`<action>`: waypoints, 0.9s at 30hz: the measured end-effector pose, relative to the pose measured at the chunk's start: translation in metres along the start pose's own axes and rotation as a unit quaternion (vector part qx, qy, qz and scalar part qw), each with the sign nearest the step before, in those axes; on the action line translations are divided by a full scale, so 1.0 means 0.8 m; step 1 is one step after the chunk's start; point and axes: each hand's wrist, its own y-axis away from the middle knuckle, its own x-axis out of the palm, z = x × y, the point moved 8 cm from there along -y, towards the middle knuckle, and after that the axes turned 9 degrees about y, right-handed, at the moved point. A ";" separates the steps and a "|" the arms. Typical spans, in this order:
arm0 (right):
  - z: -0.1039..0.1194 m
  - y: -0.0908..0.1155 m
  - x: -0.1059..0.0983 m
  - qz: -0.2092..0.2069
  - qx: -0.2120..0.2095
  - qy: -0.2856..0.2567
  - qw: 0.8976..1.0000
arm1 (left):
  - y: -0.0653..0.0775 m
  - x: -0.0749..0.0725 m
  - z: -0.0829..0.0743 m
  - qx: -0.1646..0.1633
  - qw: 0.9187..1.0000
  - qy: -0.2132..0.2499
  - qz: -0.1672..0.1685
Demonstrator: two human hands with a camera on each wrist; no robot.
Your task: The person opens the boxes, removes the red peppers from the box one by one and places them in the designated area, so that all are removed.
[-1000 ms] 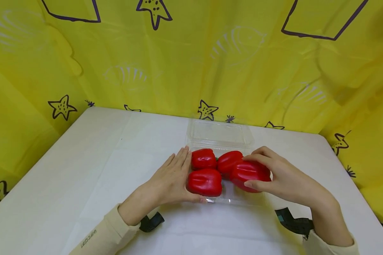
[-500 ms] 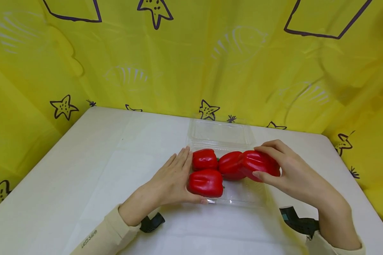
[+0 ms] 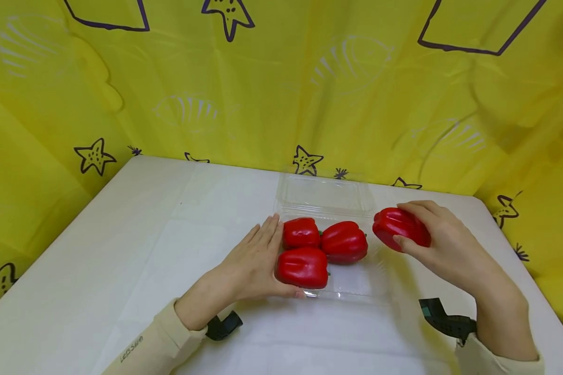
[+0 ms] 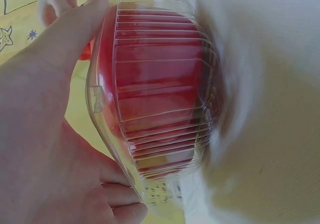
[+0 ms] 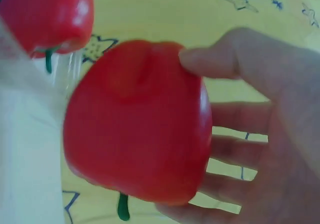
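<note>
My right hand (image 3: 443,234) holds a red bell pepper (image 3: 401,227) beyond the right side of a clear plastic clamshell container (image 3: 380,276). Its thumb and fingers grip the pepper's sides; a short green stem (image 5: 123,207) shows in the right wrist view. Three more red peppers sit in the container: one at back left (image 3: 301,232), one at front left (image 3: 302,267) and one at back right (image 3: 344,242). My left hand (image 3: 251,263) rests along the container's left end, fingers straight, thumb stretched along the front edge. The left wrist view shows its thumb and fingertips at the rim.
The container's transparent lid (image 3: 323,194) lies folded back behind the base, near the table's far edge. A white cloth-like cover spreads over the table (image 3: 136,234). Behind it hangs a yellow curtain (image 3: 262,94) with drawn stars and fish. Both wrists wear dark straps (image 3: 445,320).
My right hand has carried its pepper up and to the right, out from over the container's front right part. The left hand and the other three peppers stay in place.
</note>
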 end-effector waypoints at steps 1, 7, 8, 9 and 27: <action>-0.003 -0.001 0.000 -0.003 0.003 0.005 1.000 | 0.000 0.000 0.000 0.000 1.000 0.000 0.000; -0.021 -0.005 0.009 0.001 0.026 0.024 0.999 | 0.000 0.000 0.001 0.002 1.000 -0.001 -0.002; -0.023 -0.005 0.011 0.003 0.029 0.028 0.999 | 0.000 -0.001 0.000 0.002 1.000 -0.002 -0.002; -0.026 -0.005 0.013 0.006 0.032 0.031 0.999 | 0.000 -0.001 0.000 0.002 1.000 -0.002 -0.002; -0.055 -0.017 0.053 0.060 0.036 0.034 0.997 | 0.000 -0.005 0.001 0.004 1.000 -0.002 -0.005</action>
